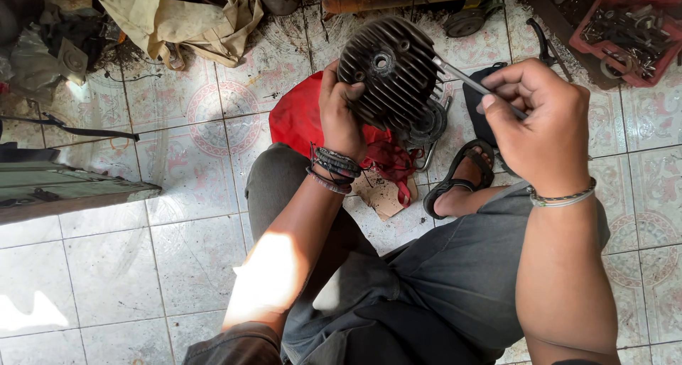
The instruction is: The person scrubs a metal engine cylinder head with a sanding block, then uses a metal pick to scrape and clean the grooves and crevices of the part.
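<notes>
The left hand clasps a dark, finned engine cylinder head by its rim at about eight o'clock, thumb curled over the fins and fingers hidden behind it; the part is held up off the floor, its finned face tipped towards the camera, with a round central hole showing near the middle. The right hand is closed tight round a thin metal tool, a rod or narrow blade whose exact kind cannot be told; its fingers pinch the shaft near the palm.

The tool's long axis runs from the right hand at four o'clock up to ten o'clock, and its tip meets the cylinder head at that part's three o'clock edge, apparently lying in or just against a gap between fins; the fins run on a slant from upper left to lower right, so the shaft crosses them at a shallow angle. The head therefore lies up and to the left of the right fingers, near but not touching them; the left hand is the one in contact with it.

Beneath the head, at six o'clock from it, a red cloth lies on the patterned tile floor; a sandalled foot rests just right of the cloth. At one o'clock in the view a red tray of metal parts stands well apart; at eleven o'clock lies a crumpled tan cloth.
</notes>
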